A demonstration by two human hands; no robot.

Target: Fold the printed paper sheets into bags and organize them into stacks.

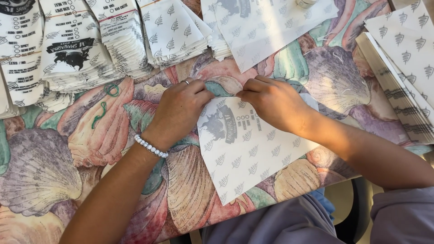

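Observation:
A white printed paper sheet lies flat on the shell-patterned tablecloth in front of me. My left hand, with a ring and a white bead bracelet, pinches the sheet's far edge on the left. My right hand pinches the same edge just to the right, fingertips almost meeting those of the left. Both hands press the edge down against the table.
Stacks of folded printed paper bags line the far left and middle. Loose flat sheets lie at the far centre, and another pile of sheets stands at the right. Green rubber bands rest on the cloth at left.

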